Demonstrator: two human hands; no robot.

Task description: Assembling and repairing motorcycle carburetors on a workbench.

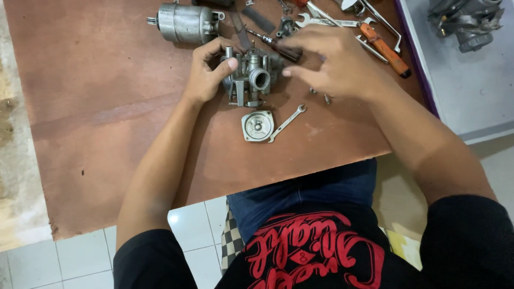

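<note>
Where the brown board (pixel 107 134) carries the work, a grey metal carburetor body (pixel 252 77) sits toward its far edge, about midway along. The board lies over a white tiled floor (pixel 198 235); beyond its right edge runs a pale grey surface (pixel 471 91) with a purple border.

Left hand (pixel 206 72): fingers curled round the carburetor's left side, thumb pressed on its top, closed on it and holding it. Right hand (pixel 337 64): at the carburetor's right side, fingers bent and loosely spread, fingertips just beside or against the body. Cannot tell whether it grips anything; the palm faces down and hides the contact.

Nearer the person, just short of the carburetor: a round metal cover (pixel 257 126), lying flat, with a small open-ended wrench (pixel 286 122) touching its right edge. Two small screws (pixel 319 95) lie under the right hand's edge.

Far left of the carburetor: a cylindrical starter motor (pixel 184 22), on its side. Along the far edge: a dark-handled screwdriver (pixel 276 45) partly under the right hand, several spanners (pixel 321 21), an orange-handled tool (pixel 384 49).

Far right corner, on the grey surface: another metal assembly (pixel 471 21), cut off by the picture edge, kind not clear. Tools at the far edge also partly cut off.
</note>
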